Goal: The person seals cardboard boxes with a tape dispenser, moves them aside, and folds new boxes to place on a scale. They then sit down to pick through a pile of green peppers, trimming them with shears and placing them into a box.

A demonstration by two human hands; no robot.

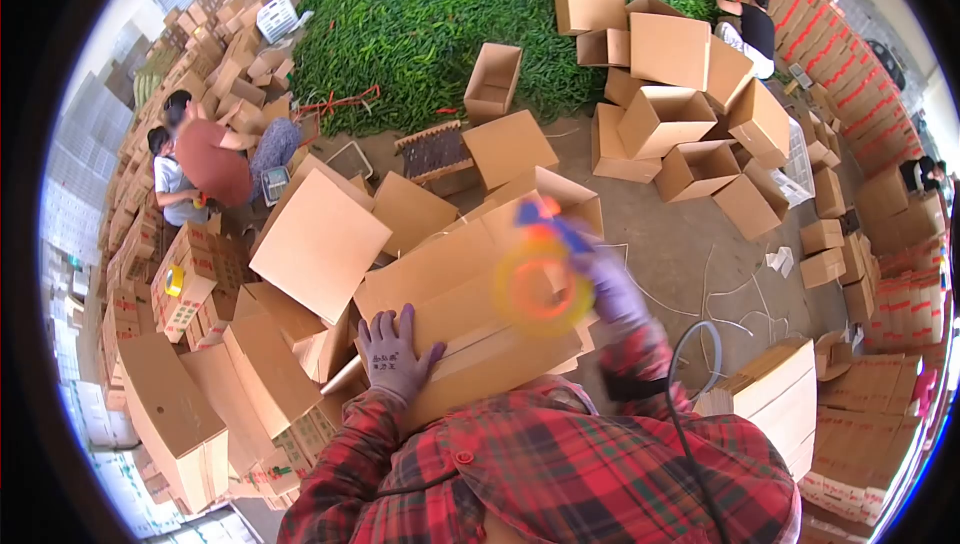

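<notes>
A large cardboard box lies in front of my body, with a lengthwise seam across its near face. My left hand, in a pale purple glove, lies on the box with its fingers spread. Over the right part of the box, my gloved right hand is blurred by motion. It is closed on a blue and orange tape dispenser with a yellow roll. Whether the dispenser touches the cardboard cannot be made out.
Open boxes stand beside a large green pile. More boxes crowd the left. Two people are at the left, another at the upper right. Loose straps lie on the floor.
</notes>
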